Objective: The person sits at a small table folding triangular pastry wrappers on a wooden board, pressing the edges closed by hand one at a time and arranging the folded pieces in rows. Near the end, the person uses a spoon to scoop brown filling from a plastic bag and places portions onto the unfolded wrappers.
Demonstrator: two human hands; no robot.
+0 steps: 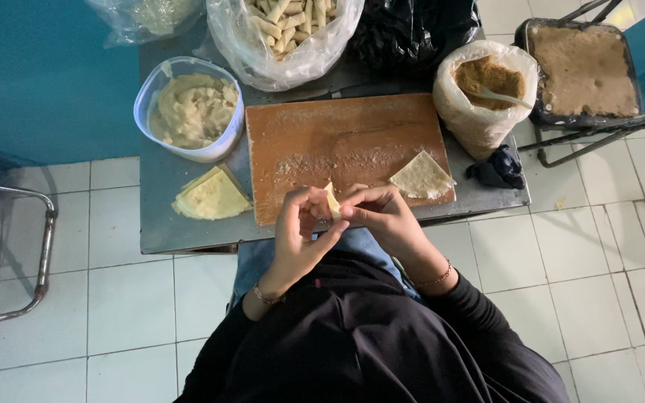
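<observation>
Dark sleeves fill the bottom of the view, and from them both hands come together just over the near edge of the wooden board (345, 149). The left hand (298, 231) and the right hand (386, 216) are pinched from either side on one small pale wrapper piece (332, 201), which stands up between the fingertips, partly folded, as far as I can tell.

On the board, to the right, lies one flat wrapper triangle (421, 177), not yet filled, with flour dusted around it. Left of the board, on the grey desk (162, 216), sits a stack of more wrappers (210, 198), so plenty looks left to do. Behind that stack stands a plastic tub of pale mash (194, 110) (the filling, I would guess).

At the far edge a clear bag of finished rolls (289, 30) is already well stocked, so a good share seems done. To the right is a bag of brown crumbs (483, 89) with a spoon in it, and beyond it a dark tray of the same crumbs (584, 71) rests on a chair frame.
</observation>
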